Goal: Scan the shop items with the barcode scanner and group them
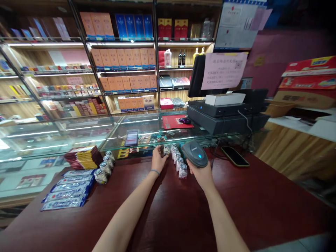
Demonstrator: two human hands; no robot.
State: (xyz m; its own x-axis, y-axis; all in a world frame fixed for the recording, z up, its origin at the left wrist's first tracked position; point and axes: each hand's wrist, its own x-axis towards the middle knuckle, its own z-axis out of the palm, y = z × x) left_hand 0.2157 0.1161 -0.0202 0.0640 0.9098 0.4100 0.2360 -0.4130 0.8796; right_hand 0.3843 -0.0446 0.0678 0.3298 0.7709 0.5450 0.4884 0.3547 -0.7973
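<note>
My right hand (200, 172) grips a grey barcode scanner (194, 153) with a lit blue spot, held just above the dark red counter (170, 206). A row of several small clear jars (179, 161) stands right beside the scanner, on its left. My left hand (158, 158), with a band on its wrist, is closed around the far jar (166, 149) of that row, near the glass case.
Another row of small jars (105, 166), a stack of red and yellow packs (83, 157) and blue packets (68, 190) lie on the left of the counter. A phone (234, 156) lies at right. A glass display case (78, 133), till and monitor (225, 112) stand behind.
</note>
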